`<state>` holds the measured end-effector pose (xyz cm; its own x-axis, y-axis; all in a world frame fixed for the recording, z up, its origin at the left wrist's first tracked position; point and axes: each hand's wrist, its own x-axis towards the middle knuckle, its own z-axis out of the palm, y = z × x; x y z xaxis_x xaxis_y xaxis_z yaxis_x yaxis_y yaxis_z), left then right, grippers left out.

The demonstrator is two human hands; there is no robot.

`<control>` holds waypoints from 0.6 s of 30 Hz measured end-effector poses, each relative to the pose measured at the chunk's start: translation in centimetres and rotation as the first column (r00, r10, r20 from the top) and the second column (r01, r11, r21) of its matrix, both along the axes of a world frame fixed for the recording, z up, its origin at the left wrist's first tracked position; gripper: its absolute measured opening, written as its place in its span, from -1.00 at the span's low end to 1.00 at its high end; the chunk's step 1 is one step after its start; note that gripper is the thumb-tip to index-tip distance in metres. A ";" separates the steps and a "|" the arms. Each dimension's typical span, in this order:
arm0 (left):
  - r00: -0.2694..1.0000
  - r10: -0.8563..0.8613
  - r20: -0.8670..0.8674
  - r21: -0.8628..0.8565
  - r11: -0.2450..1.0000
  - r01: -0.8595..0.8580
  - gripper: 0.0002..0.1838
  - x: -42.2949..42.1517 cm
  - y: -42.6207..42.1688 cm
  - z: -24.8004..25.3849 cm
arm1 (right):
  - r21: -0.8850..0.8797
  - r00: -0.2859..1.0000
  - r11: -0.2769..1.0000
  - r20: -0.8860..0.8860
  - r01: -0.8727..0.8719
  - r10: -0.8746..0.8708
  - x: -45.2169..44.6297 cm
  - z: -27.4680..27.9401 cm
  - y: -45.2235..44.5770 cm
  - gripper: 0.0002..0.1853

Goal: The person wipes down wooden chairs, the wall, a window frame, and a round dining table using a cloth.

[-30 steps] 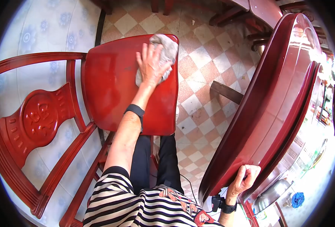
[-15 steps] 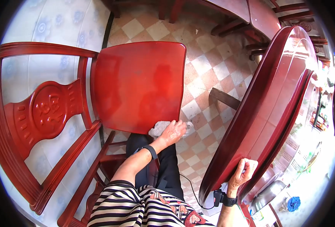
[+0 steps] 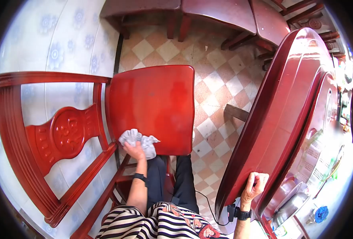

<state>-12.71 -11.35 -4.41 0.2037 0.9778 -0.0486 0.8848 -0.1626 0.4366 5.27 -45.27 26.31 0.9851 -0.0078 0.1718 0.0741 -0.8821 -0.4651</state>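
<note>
My left hand (image 3: 135,150) is closed on a crumpled light-grey cloth (image 3: 131,137), pressed on the near left corner of a glossy red wooden chair seat (image 3: 152,107). The chair's carved backrest (image 3: 67,129) stands to the left, by the wall. On the right, my right hand (image 3: 257,182) is curled into a fist and rests on the edge of a dark red wooden table (image 3: 270,127). Nothing shows between its fingers. Both wrists wear black bands.
A raised second tier (image 3: 304,151) on the table holds a metal bowl (image 3: 292,207), baskets and a blue scrunched item (image 3: 321,214). More dark red seats (image 3: 220,16) line the back. A second chair (image 3: 100,207) is at lower left. A black cable (image 3: 208,203) hangs near my legs.
My left hand has swept the cloth leftward, from the seat's near right corner to its near left corner. The view has shifted, so the chair sits lower. My right hand stays on the table edge.
</note>
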 end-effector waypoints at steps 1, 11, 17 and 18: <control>0.999 -0.051 0.020 -0.011 0.999 0.051 -0.36 1.1 -2.5 -0.1 | 0.014 1.000 1.000 -0.020 0.018 -0.018 0.0 0.0 0.1 -0.92; 0.877 -0.266 0.401 -0.747 0.460 0.481 -0.42 14.6 -22.3 9.7 | 0.022 0.993 0.996 0.077 -0.090 0.088 1.0 1.4 -0.7 -0.88; 0.649 0.225 0.727 -0.648 0.538 0.539 -0.48 20.4 -15.5 21.3 | 0.255 0.994 0.963 0.087 -0.085 0.065 0.8 1.9 -1.8 -0.91; 0.599 0.235 0.765 -0.608 0.570 0.553 -0.48 21.4 -15.0 24.0 | 0.307 0.995 0.949 0.095 -0.070 0.043 0.8 1.9 -2.0 -0.91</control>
<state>8.68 -26.38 19.57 0.6906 0.5672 -0.4488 0.1873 0.4591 0.8684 6.05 -47.26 28.24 0.9670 -0.0191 0.2539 0.1713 -0.6891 -0.7041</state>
